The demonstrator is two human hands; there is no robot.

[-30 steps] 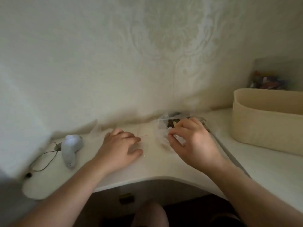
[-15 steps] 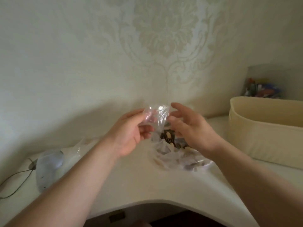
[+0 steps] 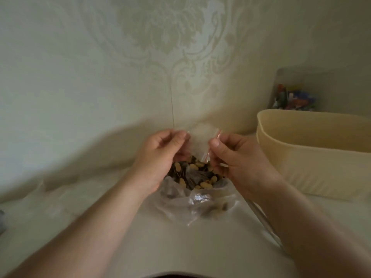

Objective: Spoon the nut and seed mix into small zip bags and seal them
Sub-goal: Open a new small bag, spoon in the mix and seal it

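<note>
A small clear zip bag with a red seal line hangs in the air in front of the wall. My left hand pinches its left edge and my right hand pinches its right edge at the red strip. The bag looks empty. Just below it, on the white table, lies a large crumpled clear plastic bag open at the top, holding the nut and seed mix of pale nuts and dark seeds. No spoon shows in the head view.
A cream oval basket stands on the table at the right, close to my right forearm. Behind it a clear container holds colourful bits. More clear plastic lies on the table at the far left. Patterned wallpaper runs behind.
Both hands rose from the table with a small zip bag between them. The view moved closer and the mix in the large bag now shows below the hands.
</note>
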